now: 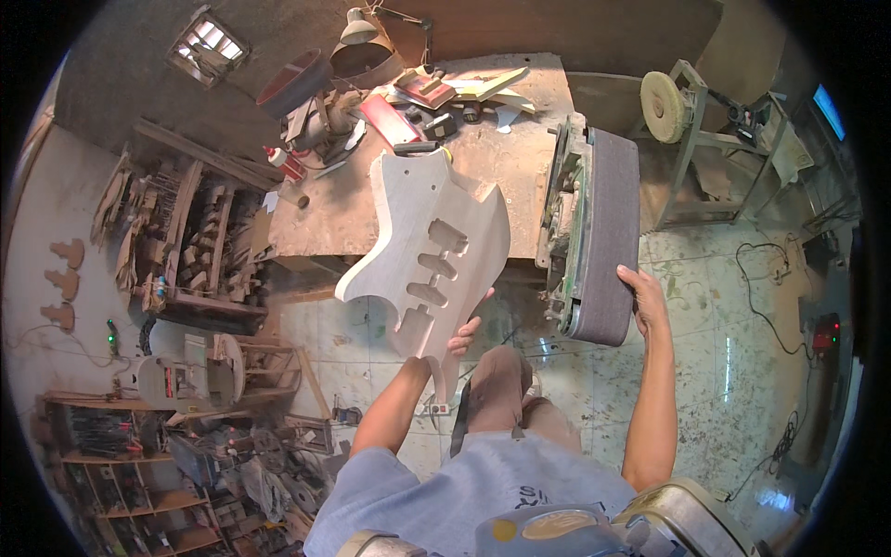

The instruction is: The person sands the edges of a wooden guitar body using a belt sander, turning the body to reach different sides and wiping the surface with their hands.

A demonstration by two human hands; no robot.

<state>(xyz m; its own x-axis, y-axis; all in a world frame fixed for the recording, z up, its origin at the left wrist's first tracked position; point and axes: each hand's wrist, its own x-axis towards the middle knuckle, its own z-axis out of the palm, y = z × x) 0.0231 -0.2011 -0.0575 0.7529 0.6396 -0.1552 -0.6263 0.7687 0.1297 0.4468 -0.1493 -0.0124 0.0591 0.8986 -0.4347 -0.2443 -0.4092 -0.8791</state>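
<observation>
A pale, unpainted wooden guitar body (pixel 432 241) with several routed cavities and a narrow lower end hangs tilted in front of me. From beneath, my left hand (pixel 464 336) is closed round its lower part; the fingertips show at its right edge, while the palm is hidden behind the wood. To the right stands a belt sander (pixel 608 232) with a wide grey belt and a greenish frame. Against the belt's lower right side, my right hand (pixel 647 299) rests with fingers stretched out, one lying on the belt; part of the hand is hidden.
Behind the body is a dusty workbench (pixel 510 167) with wood scraps, a red piece and a desk lamp (pixel 359 28). A round buffing wheel (pixel 665 108) on a stand is at far right. Wood racks (pixel 190 232) and cluttered shelves (pixel 130 459) fill the left. Cables cross the tiled floor (pixel 705 343).
</observation>
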